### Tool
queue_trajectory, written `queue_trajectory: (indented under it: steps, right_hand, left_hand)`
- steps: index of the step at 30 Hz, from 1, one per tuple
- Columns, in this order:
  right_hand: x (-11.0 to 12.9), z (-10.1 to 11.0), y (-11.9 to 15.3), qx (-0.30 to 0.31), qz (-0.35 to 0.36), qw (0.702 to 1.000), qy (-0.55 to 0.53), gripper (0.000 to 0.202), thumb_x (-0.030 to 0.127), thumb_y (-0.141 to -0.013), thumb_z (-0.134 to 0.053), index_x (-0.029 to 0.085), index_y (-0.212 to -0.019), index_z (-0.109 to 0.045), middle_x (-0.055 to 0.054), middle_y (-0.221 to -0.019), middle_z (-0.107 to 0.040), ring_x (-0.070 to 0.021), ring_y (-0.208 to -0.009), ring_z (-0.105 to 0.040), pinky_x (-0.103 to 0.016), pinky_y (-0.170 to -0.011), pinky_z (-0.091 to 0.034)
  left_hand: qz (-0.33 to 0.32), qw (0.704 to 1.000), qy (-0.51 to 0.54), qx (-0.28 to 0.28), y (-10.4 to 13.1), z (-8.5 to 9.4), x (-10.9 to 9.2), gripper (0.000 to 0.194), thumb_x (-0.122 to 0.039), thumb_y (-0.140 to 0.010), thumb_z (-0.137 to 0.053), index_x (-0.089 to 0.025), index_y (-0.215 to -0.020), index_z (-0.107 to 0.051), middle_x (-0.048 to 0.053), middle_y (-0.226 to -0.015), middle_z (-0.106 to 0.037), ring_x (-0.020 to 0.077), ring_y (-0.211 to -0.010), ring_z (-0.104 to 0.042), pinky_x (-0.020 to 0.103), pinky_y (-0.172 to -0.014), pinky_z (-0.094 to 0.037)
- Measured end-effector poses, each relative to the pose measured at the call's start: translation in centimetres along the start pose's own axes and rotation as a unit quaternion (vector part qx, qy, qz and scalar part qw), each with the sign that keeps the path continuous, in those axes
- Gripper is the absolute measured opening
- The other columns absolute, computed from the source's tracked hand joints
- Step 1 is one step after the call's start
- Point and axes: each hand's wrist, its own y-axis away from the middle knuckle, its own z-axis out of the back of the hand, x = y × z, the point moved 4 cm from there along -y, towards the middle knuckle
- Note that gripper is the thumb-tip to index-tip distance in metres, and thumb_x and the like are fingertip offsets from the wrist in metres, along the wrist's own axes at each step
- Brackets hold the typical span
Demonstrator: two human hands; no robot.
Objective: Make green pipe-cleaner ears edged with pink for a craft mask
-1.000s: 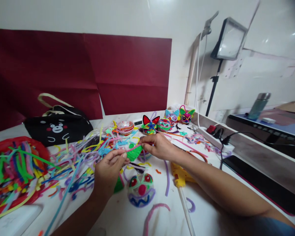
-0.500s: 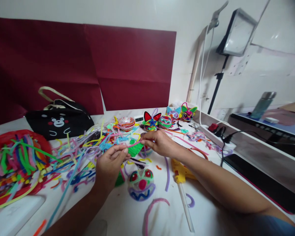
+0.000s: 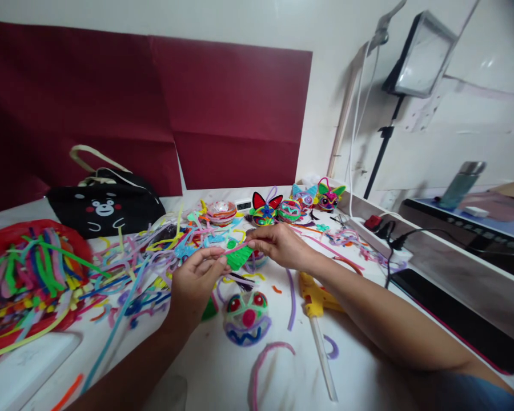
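Observation:
Between my two hands is a green piece (image 3: 239,259) made of pipe cleaners side by side, with a pink pipe cleaner (image 3: 236,248) along its upper edge. My left hand (image 3: 200,275) pinches the left end of the pink strip and the green piece. At the other end, the fingers of my right hand (image 3: 274,244) are closed on the pink strip. Below them lies a round face ornament (image 3: 247,318) with red eyes, a red nose and a zigzag mouth. Another green piece (image 3: 210,309) is partly hidden behind my left wrist.
A yellow glue gun (image 3: 313,298) with a clear glue stick lies by my right forearm. Loose pipe cleaners cover the left, beside a red bag (image 3: 82,242) of them. Finished ornaments (image 3: 264,214) stand at the back. A phone (image 3: 458,319) lies right; a loose pink pipe cleaner (image 3: 261,365) lies in front.
The camera view has shifted slightly. Both hands keep their hold on the green piece and pink strip, which have tilted a little.

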Motion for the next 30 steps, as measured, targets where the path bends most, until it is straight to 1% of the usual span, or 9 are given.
queue_trajectory:
  steps: [3, 8, 12, 18, 22, 27, 30]
  right_hand:
    - [0.0, 0.08, -0.01, 0.001, -0.004, 1.0, 0.002, 0.015, 0.018, -0.089, -0.057, 0.011, -0.084, -0.069, -0.001, -0.067, -0.061, -0.0083, -0.059, -0.05, -0.019, -0.059, -0.036]
    - [0.08, 0.17, -0.01, 0.004, -0.011, 1.0, -0.001, 0.015, 0.018, -0.089, -0.057, 0.01, -0.085, -0.069, -0.002, -0.07, -0.063, -0.0088, -0.061, -0.052, -0.019, -0.059, -0.036]
    - [0.14, 0.17, -0.01, 0.011, -0.016, 1.0, -0.003, 0.015, 0.017, -0.089, -0.057, 0.011, -0.083, -0.068, -0.001, -0.069, -0.061, -0.0088, -0.061, -0.051, -0.019, -0.059, -0.037]
    - [0.08, 0.08, 0.02, 0.008, -0.009, 1.0, -0.01, 0.014, 0.018, -0.088, -0.057, 0.012, -0.082, -0.068, 0.0, -0.068, -0.061, -0.0087, -0.06, -0.051, -0.019, -0.059, -0.037]
    - [0.04, -0.15, 0.09, 0.009, 0.0, 1.0, -0.015, 0.016, 0.018, -0.088, -0.057, 0.012, -0.078, -0.068, 0.001, -0.064, -0.058, -0.008, -0.057, -0.048, -0.019, -0.058, -0.036]
    - [0.08, -0.45, 0.12, 0.017, 0.005, 1.0, -0.017, 0.016, 0.017, -0.089, -0.055, 0.012, -0.078, -0.067, 0.001, -0.064, -0.059, -0.0078, -0.058, -0.05, -0.018, -0.059, -0.037]
    - [0.2, -0.49, 0.14, 0.023, 0.009, 1.0, -0.015, 0.016, 0.017, -0.089, -0.055, 0.012, -0.079, -0.067, 0.001, -0.065, -0.059, -0.0079, -0.059, -0.051, -0.018, -0.059, -0.037]
  left_hand:
    - [-0.012, 1.0, -0.006, 0.007, 0.08, -0.05, -0.02, 0.032, -0.033, -0.064, -0.077, -0.016, -0.087, -0.064, -0.001, -0.06, -0.069, 0.0152, -0.062, -0.068, 0.023, -0.064, -0.053]
    - [-0.008, 1.0, -0.012, 0.014, 0.17, 0.0, 0.11, 0.037, -0.034, -0.063, -0.078, -0.016, -0.091, -0.063, -0.001, -0.063, -0.069, 0.0159, -0.064, -0.069, 0.024, -0.065, -0.052]
    - [-0.012, 0.999, -0.028, 0.018, 0.15, -0.02, 0.06, 0.038, -0.036, -0.063, -0.078, -0.016, -0.091, -0.064, -0.002, -0.062, -0.067, 0.0168, -0.064, -0.069, 0.025, -0.065, -0.052]
    - [-0.017, 0.998, -0.061, 0.025, 0.03, 0.01, 0.21, 0.041, -0.04, -0.062, -0.078, -0.015, -0.092, -0.065, 0.001, -0.064, -0.069, 0.0204, -0.066, -0.07, 0.029, -0.064, -0.056]
    - [-0.024, 0.998, -0.058, 0.021, -0.09, 0.07, 0.46, 0.036, -0.039, -0.062, -0.078, -0.016, -0.087, -0.067, 0.001, -0.065, -0.07, 0.0202, -0.064, -0.071, 0.029, -0.064, -0.057]
    - [-0.052, 0.996, -0.074, 0.02, -0.11, 0.12, 0.46, 0.025, -0.035, -0.064, -0.077, -0.017, -0.08, -0.07, 0.002, -0.074, -0.072, 0.0177, -0.063, -0.07, 0.025, -0.061, -0.057]
    - [-0.059, 0.995, -0.083, 0.014, -0.12, 0.25, 0.52, 0.021, -0.034, -0.066, -0.076, -0.018, -0.078, -0.071, 0.002, -0.074, -0.072, 0.0163, -0.061, -0.069, 0.023, -0.06, -0.056]
